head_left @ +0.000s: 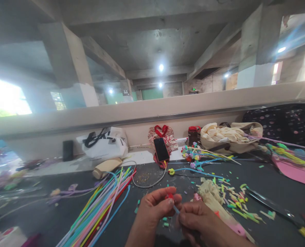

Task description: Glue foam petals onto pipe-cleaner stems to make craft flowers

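Observation:
My left hand (159, 207) is closed, with a small red piece (169, 196) pinched between its fingertips; I cannot make out its exact kind. A light-blue pipe cleaner (176, 209) runs from the red piece down to my right hand (196, 219), whose fingers are closed on it. The two hands are close together above the dark table (131, 219). To their left lies a bundle of long coloured pipe cleaners (103, 209). Beside my right hand are a crumpled, stained work glove (211, 195) and many short cut pieces (234, 200) in green, yellow and pink.
Behind the hands a phone (161, 149) leans on a patterned red bag (171, 137), with a cable (148, 186) attached. Finished-looking flower stems (193, 156) lie to its right. Scissors or pliers-like tool (268, 202) rests at right. A white bag (113, 147) and red-lidded bottle (192, 135) stand behind.

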### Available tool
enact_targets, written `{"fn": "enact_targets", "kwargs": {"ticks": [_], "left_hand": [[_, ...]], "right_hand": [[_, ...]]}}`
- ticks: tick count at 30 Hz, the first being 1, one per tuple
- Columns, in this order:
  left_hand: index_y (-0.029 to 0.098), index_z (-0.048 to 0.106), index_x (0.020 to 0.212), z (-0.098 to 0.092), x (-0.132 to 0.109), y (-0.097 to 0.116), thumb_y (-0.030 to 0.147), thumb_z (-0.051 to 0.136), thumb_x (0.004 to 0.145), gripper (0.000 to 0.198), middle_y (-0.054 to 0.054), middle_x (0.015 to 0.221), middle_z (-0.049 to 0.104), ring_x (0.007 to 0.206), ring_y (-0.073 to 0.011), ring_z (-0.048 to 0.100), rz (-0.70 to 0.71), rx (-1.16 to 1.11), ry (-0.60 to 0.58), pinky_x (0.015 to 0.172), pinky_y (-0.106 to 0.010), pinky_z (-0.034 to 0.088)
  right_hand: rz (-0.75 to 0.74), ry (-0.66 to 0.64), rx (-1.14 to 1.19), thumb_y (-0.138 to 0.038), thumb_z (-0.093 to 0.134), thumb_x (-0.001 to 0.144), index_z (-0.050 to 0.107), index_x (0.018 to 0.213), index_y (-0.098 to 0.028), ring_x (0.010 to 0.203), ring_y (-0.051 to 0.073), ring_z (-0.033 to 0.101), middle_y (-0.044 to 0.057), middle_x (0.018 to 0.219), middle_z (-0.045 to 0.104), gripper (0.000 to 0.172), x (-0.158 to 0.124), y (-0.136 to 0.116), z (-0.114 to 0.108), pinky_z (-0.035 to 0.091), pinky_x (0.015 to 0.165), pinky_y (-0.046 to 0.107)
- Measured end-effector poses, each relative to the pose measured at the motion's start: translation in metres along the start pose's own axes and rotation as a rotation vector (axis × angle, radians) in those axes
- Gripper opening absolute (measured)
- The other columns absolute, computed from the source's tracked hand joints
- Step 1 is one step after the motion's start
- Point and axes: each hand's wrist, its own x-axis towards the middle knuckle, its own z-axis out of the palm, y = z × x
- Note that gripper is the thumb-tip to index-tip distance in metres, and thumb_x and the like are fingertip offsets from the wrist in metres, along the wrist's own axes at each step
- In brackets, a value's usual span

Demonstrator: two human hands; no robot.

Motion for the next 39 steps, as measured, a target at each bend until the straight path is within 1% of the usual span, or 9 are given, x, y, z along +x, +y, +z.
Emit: {"fn": "enact_targets", "kwargs": {"ticks": [12,17,23,26,28,30,32,34,39], "left_hand": [[0.012,0.067,0.081,0.002,-0.002,0.002,0.022,0.074,0.05,0.033,-0.01,0.073,0.07,0.062,-0.0199,0.063,-0.006,-0.031,-0.011,0.064,-0.03,0.046],[0.012,0.065,0.086,0.001,-0.003,0.001,0.023,0.071,0.054,0.034,-0.012,0.081,0.069,0.07,-0.0211,0.063,-0.004,0.0,-0.01,0.063,-0.029,0.046],[0.018,0.058,0.102,0.0,0.004,0.0,0.022,0.077,0.037,0.068,-0.014,0.101,0.063,0.091,-0.0268,0.057,0.06,-0.102,-0.14,0.062,-0.029,0.047],[0.019,0.056,0.101,-0.001,0.006,0.001,0.024,0.073,0.047,0.057,-0.012,0.103,0.06,0.089,-0.0226,0.058,0.058,-0.129,-0.033,0.06,-0.026,0.046],[0.018,0.056,0.096,-0.002,0.007,0.0,0.025,0.068,0.057,0.042,-0.009,0.095,0.062,0.079,-0.0169,0.059,0.058,-0.124,0.086,0.057,-0.022,0.045],[0.018,0.057,0.087,-0.004,0.01,-0.007,0.025,0.067,0.059,0.03,-0.003,0.074,0.062,0.064,-0.0112,0.057,0.053,-0.106,0.147,0.05,-0.018,0.041],[0.016,0.058,0.071,-0.004,0.014,-0.017,0.031,0.067,0.058,0.022,0.004,0.05,0.052,0.041,-0.0056,0.044,0.004,-0.076,0.088,0.041,-0.016,0.033],[0.014,0.059,0.065,-0.003,0.018,-0.027,0.036,0.07,0.054,0.027,0.003,0.047,0.052,0.04,-0.0058,0.042,0.0,-0.03,0.044,0.039,-0.016,0.03],[0.014,0.064,0.072,0.002,0.026,-0.04,0.04,0.075,0.041,0.042,0.001,0.05,0.055,0.04,-0.0058,0.042,0.005,-0.013,0.092,0.038,-0.017,0.027]], "right_hand": [[-0.002,-0.01,0.019,-0.03,0.053,0.07,0.057,0.06,-0.011,0.03,0.002,0.032,-0.006,0.037,0.044,0.022,-0.001,-0.001,0.0,0.02,0.033,0.014],[0.025,0.01,0.005,-0.03,0.054,0.069,0.059,0.062,-0.01,0.029,0.001,0.032,-0.006,0.036,0.044,0.022,-0.002,-0.006,0.003,0.019,0.032,0.013],[0.007,0.013,0.058,-0.036,0.056,0.069,0.058,0.062,-0.01,0.028,0.001,0.032,-0.007,0.036,0.042,0.026,-0.001,-0.004,0.002,0.02,0.031,0.013],[-0.017,0.042,0.083,-0.036,0.055,0.071,0.056,0.063,-0.012,0.026,0.001,0.031,-0.007,0.035,0.043,0.025,0.0,-0.002,-0.002,0.021,0.029,0.013],[-0.027,0.102,0.074,-0.036,0.056,0.07,0.054,0.061,-0.013,0.025,0.002,0.033,-0.007,0.037,0.045,0.025,0.002,-0.003,-0.004,0.022,0.028,0.013],[-0.025,0.175,0.063,-0.037,0.058,0.069,0.054,0.061,-0.014,0.025,0.003,0.034,-0.007,0.037,0.045,0.024,0.003,-0.005,-0.005,0.024,0.027,0.013],[-0.048,0.235,0.047,-0.036,0.06,0.066,0.055,0.06,-0.013,0.027,0.003,0.036,-0.006,0.039,0.047,0.025,0.004,-0.007,-0.004,0.026,0.03,0.013],[-0.094,0.281,0.023,-0.036,0.063,0.065,0.057,0.059,-0.012,0.031,0.003,0.039,-0.004,0.041,0.049,0.026,0.004,-0.009,-0.003,0.028,0.033,0.014],[-0.16,0.388,-0.073,-0.043,0.064,0.062,0.057,0.055,-0.012,0.031,0.005,0.037,-0.006,0.038,0.045,0.033,0.004,-0.014,0.004,0.028,0.032,0.016]]}}
